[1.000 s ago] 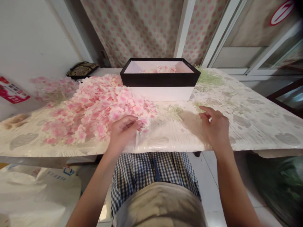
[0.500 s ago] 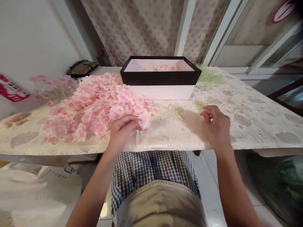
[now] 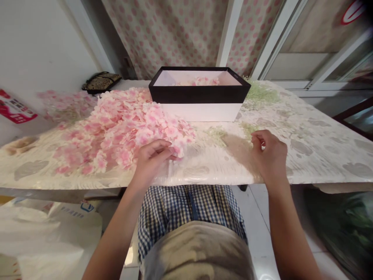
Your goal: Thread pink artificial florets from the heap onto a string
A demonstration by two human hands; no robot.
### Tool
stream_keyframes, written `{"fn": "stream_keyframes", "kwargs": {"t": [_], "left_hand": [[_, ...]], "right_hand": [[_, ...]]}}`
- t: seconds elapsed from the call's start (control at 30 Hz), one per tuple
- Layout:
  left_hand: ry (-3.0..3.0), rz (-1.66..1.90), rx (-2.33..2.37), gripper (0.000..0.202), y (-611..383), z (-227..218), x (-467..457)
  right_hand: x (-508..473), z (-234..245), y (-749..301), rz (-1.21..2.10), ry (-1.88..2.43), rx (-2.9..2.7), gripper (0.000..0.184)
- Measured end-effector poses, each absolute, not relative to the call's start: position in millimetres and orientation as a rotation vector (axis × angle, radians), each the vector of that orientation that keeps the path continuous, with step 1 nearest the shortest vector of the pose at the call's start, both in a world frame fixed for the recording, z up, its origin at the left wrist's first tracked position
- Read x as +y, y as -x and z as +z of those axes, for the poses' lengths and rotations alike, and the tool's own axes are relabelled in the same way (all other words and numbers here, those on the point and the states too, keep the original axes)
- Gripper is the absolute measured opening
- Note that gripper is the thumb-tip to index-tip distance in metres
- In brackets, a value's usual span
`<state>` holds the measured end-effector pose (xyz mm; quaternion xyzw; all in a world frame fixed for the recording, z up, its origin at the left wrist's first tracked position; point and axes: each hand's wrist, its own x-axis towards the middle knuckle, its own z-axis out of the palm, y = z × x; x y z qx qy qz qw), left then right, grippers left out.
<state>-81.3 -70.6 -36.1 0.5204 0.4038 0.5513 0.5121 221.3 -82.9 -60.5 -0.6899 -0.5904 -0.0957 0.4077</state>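
My left hand (image 3: 154,159) is closed at the near edge of a pile of pink artificial flowers (image 3: 122,128), its thumb and fingers around a pale pink blossom (image 3: 178,147). To the right, my right hand (image 3: 269,155) hovers low over the table with thumb and index finger pinched together. What lies between those fingertips, if anything, is too small to make out. Small pale green stem pieces (image 3: 217,135) lie on the tablecloth between the hands. Behind them stands an open white box with a black rim (image 3: 199,95), with pink blossoms (image 3: 204,81) inside.
A patterned tablecloth (image 3: 317,155) covers the table. Light green stems (image 3: 262,92) are heaped right of the box. More pink flowers (image 3: 68,103) and a dark patterned pouch (image 3: 100,82) lie at the back left. A white bag (image 3: 49,237) is below the table.
Both hands keep nearly the same pose, with the right hand slightly further right. The view has shifted a little; the flowers and box stay in place.
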Motion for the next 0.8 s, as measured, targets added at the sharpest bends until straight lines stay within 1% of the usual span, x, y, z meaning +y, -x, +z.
{"fn": "stream_keyframes", "kwargs": {"t": [0.07, 0.17, 0.27, 0.47, 0.6, 0.73, 0.8], "left_hand": [[-1.264, 1.337, 0.989, 0.010, 81, -37, -70], [-1.330, 1.350, 1.027, 0.015, 82, -38, -69], [-1.407, 1.330, 1.053, 0.019, 83, -39, -69], [-1.609, 1.295, 1.136, 0.009, 83, -38, -71], [-1.722, 1.290, 1.167, 0.014, 81, -36, -73], [-1.753, 1.203, 1.185, 0.015, 74, -34, -78], [-1.771, 1.155, 1.161, 0.014, 69, -32, -84]], "right_hand": [[-83, -61, -221, -0.223, 1.768, -1.447, 0.016], [-83, -62, -221, -0.202, 1.760, -1.435, 0.024], [-83, -62, -222, -0.186, 1.743, -1.448, 0.020], [-84, -59, -219, -0.183, 1.665, -1.441, 0.011], [-86, -57, -214, -0.074, 1.607, -1.428, 0.013], [-99, -45, -199, 0.016, 1.536, -1.445, 0.019], [-110, -37, -186, 0.080, 1.466, -1.479, 0.014]]}}
